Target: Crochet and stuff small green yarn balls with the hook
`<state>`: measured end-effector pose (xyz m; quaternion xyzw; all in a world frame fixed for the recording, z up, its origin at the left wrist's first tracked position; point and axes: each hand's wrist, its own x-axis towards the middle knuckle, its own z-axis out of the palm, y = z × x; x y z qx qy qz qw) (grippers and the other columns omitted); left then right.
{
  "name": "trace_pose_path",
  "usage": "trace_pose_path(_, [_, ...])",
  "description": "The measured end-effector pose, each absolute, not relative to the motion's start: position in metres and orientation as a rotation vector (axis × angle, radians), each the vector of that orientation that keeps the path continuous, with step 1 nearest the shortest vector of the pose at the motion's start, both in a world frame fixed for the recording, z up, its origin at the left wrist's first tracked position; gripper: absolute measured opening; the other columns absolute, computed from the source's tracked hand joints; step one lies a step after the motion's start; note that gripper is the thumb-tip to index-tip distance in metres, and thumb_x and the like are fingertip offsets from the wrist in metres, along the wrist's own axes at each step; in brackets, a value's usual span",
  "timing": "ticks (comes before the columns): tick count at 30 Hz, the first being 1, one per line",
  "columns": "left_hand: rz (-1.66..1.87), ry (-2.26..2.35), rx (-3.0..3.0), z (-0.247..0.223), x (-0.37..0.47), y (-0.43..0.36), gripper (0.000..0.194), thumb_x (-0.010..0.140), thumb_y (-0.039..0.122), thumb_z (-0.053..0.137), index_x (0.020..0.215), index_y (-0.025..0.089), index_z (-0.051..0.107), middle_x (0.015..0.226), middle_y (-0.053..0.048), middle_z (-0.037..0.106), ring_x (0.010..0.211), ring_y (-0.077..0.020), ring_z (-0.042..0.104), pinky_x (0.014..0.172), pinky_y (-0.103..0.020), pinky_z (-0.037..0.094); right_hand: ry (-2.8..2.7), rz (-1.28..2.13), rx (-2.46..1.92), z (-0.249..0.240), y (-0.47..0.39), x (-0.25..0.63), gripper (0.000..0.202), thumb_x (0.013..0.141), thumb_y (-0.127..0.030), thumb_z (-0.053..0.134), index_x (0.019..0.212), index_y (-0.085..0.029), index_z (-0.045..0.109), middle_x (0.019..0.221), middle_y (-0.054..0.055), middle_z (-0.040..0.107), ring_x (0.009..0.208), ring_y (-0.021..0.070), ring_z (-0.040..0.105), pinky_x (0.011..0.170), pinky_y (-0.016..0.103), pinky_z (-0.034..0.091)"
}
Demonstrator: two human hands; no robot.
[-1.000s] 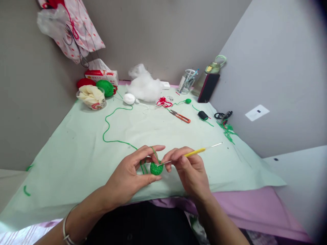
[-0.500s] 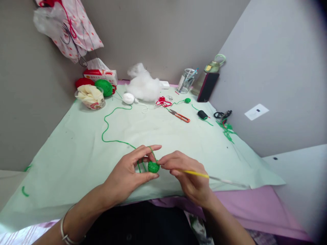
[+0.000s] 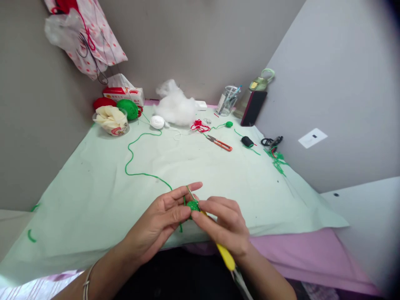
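A small green crochet piece [image 3: 193, 206] is pinched in my left hand [image 3: 165, 216], between thumb and fingers. Green yarn [image 3: 150, 175] runs over my raised left index finger and trails back across the table. My right hand [image 3: 223, 221] is closed round a crochet hook [image 3: 225, 257] with a yellow handle, its fingertips against the right side of the piece. The hook's shaft end points down toward my body; its tip at the stitches is mostly hidden by my fingers.
Orange thread snips [image 3: 219, 143], red yarn [image 3: 200, 126] and white stuffing [image 3: 176, 106] lie behind my hands. A green yarn ball [image 3: 127, 109] and a tub [image 3: 111, 121] stand back left. A phone [image 3: 254, 108] leans on a bottle [image 3: 261, 81] at the back right.
The hook has swung from lying out to the right to pointing down toward me. My left thumb has shifted up onto the green piece, and both hands have moved slightly right.
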<state>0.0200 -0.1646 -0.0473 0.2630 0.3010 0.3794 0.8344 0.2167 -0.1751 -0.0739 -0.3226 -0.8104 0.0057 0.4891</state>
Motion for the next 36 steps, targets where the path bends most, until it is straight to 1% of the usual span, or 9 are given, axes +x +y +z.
trace_pose_path(3, [0.840,0.633,0.561,-0.045,0.017,-0.160,0.058,0.073,0.026,0.090,0.129,0.028,0.074,0.102,0.000,0.065,0.101,-0.0140,0.057,0.096,-0.023,0.042,-1.746,0.281,-0.643,-0.072,-0.169,0.208,0.031,0.102,-0.019,0.057,0.126,-0.030,0.073,0.108,0.007,0.078,0.094,0.0212,0.075,0.073,0.035,0.065])
trace_pose_path(6, [0.871,0.652,0.609,-0.044,0.015,-0.157,0.060,0.071,0.024,0.091,0.129,0.029,0.074,0.097,0.001,0.061,0.095,-0.0128,0.055,0.093,-0.023,0.041,-1.535,0.593,-0.611,-0.066,-0.166,0.203,0.024,0.102,-0.023,0.060,0.117,-0.030,0.077,0.102,0.006,0.079,0.091,0.0198,0.075,0.071,0.032,0.063])
trace_pose_path(10, [0.872,0.707,0.702,-0.042,0.013,-0.154,0.059,0.073,0.023,0.089,0.130,0.031,0.073,0.097,0.000,0.059,0.095,-0.0139,0.054,0.089,-0.025,0.041,-1.525,0.764,-0.657,-0.062,-0.165,0.209,0.023,0.100,-0.019,0.063,0.113,-0.028,0.079,0.100,0.006,0.079,0.090,0.0195,0.073,0.076,0.034,0.061])
trace_pose_path(14, [0.836,0.719,0.777,-0.042,0.009,-0.152,0.059,0.073,0.027,0.088,0.130,0.032,0.073,0.099,-0.001,0.058,0.096,-0.0162,0.053,0.086,-0.026,0.041,-1.443,0.896,-0.691,-0.063,-0.164,0.218,0.020,0.101,-0.022,0.062,0.108,-0.028,0.079,0.089,0.004,0.078,0.078,0.0165,0.070,0.071,0.032,0.057])
trace_pose_path(21, [0.769,0.589,0.678,-0.042,0.008,-0.151,0.046,0.080,0.032,0.077,0.125,0.022,0.077,0.097,-0.003,0.059,0.085,-0.0151,0.058,0.078,-0.026,0.045,-1.104,1.348,-0.665,-0.054,-0.158,0.215,0.013,0.095,-0.030,0.070,0.092,-0.023,0.081,0.080,0.003,0.073,0.061,0.0101,0.064,0.059,0.023,0.052])
trace_pose_path(23, [0.751,0.528,0.659,-0.042,0.010,-0.152,0.046,0.081,0.032,0.076,0.126,0.020,0.076,0.102,-0.005,0.064,0.089,-0.0173,0.062,0.082,-0.028,0.047,-0.971,1.499,-0.644,-0.050,-0.160,0.208,0.015,0.095,-0.033,0.071,0.089,-0.023,0.080,0.075,0.001,0.070,0.057,0.0085,0.060,0.055,0.022,0.050])
trace_pose_path(28, [0.764,0.453,0.632,-0.045,0.018,-0.153,0.044,0.088,0.024,0.072,0.132,0.021,0.072,0.111,-0.008,0.074,0.103,-0.0191,0.066,0.102,-0.032,0.044,-0.914,1.389,-0.639,-0.049,-0.164,0.194,0.013,0.093,-0.034,0.073,0.090,-0.024,0.080,0.076,0.000,0.070,0.057,0.0082,0.058,0.057,0.023,0.051])
trace_pose_path(32, [0.790,0.405,0.578,-0.047,0.022,-0.153,0.041,0.092,0.023,0.068,0.132,0.017,0.072,0.110,-0.011,0.076,0.102,-0.0193,0.067,0.093,-0.029,0.049,-1.003,1.276,-0.676,-0.050,-0.160,0.195,0.013,0.093,-0.033,0.073,0.091,-0.023,0.081,0.080,0.002,0.072,0.062,0.0111,0.064,0.057,0.023,0.052])
trace_pose_path(36, [0.801,0.418,0.511,-0.047,0.022,-0.152,0.040,0.093,0.023,0.066,0.131,0.013,0.072,0.100,-0.009,0.075,0.091,-0.0174,0.068,0.080,-0.025,0.053,-1.009,1.264,-0.688,-0.050,-0.154,0.202,0.013,0.091,-0.033,0.074,0.087,-0.021,0.080,0.076,0.002,0.071,0.058,0.0105,0.062,0.054,0.023,0.051])
